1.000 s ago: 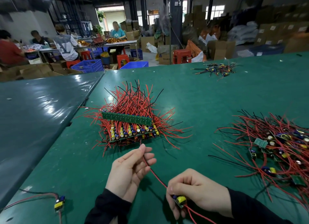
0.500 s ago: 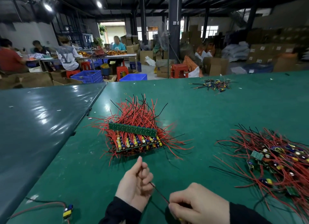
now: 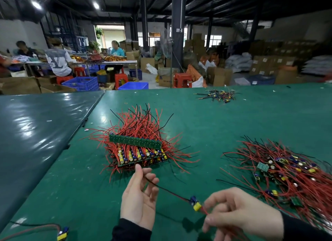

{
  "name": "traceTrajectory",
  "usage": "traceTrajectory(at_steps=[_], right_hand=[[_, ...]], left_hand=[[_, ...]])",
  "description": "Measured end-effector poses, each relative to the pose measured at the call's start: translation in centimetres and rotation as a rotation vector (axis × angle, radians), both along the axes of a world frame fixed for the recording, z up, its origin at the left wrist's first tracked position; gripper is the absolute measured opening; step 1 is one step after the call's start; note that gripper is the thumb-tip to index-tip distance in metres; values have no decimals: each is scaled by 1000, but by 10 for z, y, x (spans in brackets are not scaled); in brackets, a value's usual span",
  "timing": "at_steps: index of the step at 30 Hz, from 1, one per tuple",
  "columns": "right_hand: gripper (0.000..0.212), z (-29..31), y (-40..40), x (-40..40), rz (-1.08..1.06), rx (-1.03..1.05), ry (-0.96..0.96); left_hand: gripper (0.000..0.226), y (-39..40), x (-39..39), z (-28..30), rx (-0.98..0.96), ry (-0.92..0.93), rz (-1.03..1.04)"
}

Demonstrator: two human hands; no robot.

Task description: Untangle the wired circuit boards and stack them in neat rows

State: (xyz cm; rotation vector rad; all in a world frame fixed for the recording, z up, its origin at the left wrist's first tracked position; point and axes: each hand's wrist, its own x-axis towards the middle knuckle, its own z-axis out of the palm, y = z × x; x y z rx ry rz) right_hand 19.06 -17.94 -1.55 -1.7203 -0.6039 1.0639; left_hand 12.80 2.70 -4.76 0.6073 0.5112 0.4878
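A small circuit board [image 3: 195, 204] with a yellow capacitor and a blue part hangs between my hands on its wires. My left hand [image 3: 139, 199] is palm up, its thumb and curled fingers pinching the black wire's end. On the other side, my right hand [image 3: 239, 212] pinches the red wire just behind the board. Right above my left hand sits the neat stack of boards [image 3: 140, 151], with red and black wires fanning out of it. At the right lies a tangled pile of wired boards [image 3: 287, 174].
The green table [image 3: 224, 133] meets a darker table [image 3: 36, 133] on the left. A single wired board [image 3: 62, 233] lies at the bottom left, and a small heap of wired parts [image 3: 217, 95] at the far edge. People work at tables in the background.
The small board has come out of my right fist and now hangs in the open between my hands. My left hand turned palm up. The view tilted upward.
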Motion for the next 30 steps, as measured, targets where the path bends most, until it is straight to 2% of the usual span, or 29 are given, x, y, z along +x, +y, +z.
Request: traceTrajectory(at_steps=[2, 5, 8, 11, 16, 19, 21, 23, 27, 30], right_hand=[[12, 5, -12, 4, 34, -90, -49], [15, 19, -31, 11, -9, -137, -188], [19, 35, -58, 31, -334, -74, -389], [15, 44, -93, 64, -575, -83, -535], [29, 32, -134, 99, -640, -467, -728], [51, 27, -147, 113, -553, -877, -1026], [73, 31, -155, 122, -557, -993, -1245], [81, 50, -152, 122, -596, -854, -1353], [40, 104, -91, 89, -543, -300, -1445], [21, 100, -12, 56, -320, -60, -1342]], left_hand=[[24, 1, 0, 0, 21, -17, 2], [27, 0, 1, -5, 80, -15, -121], [30, -2, 2, -10, 110, 53, -280], [29, 0, 2, -12, 99, 107, -293], [24, 6, 2, -15, 50, 169, -193], [23, 8, 3, -16, 42, 196, -181], [21, 9, 4, -16, 50, 219, -188], [21, 8, 4, -16, 61, 235, -194], [23, 7, 5, -17, 83, 242, -198], [24, 6, 4, -17, 101, 249, -197]])
